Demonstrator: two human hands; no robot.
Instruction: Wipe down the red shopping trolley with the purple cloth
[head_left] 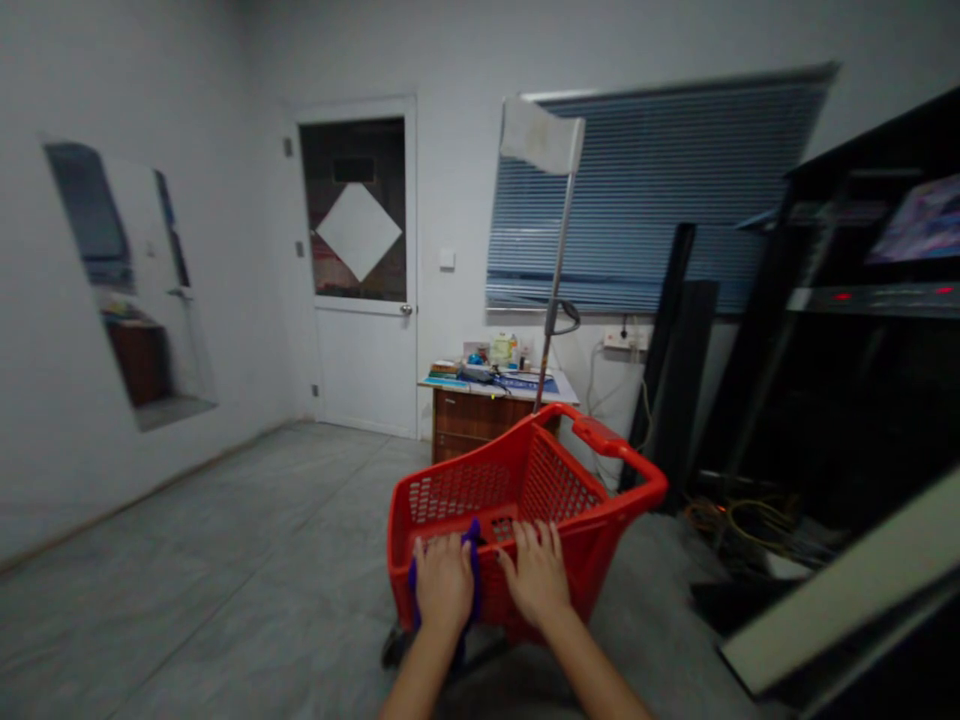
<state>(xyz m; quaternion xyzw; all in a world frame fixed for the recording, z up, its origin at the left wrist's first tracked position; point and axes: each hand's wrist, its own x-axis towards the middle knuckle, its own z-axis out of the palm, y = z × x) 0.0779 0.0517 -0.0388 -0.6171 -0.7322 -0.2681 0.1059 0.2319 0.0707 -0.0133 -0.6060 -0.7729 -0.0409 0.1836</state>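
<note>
Head view: red cart on grey floor, directly before person, bench behind. Left hand over purple cloth at cart's near rim; right hand beside it, fingers over same rim, thumb spread. Whether either grip is clenched or merely resting: cannot tell. Step in hand, by judgement: handling cart at rim, cloth under left palm. Next move calls for steady right-hand contact, cloth secured against slipping.

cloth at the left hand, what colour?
Purple; the head view shows the cloth best, beside the left hand.
</note>
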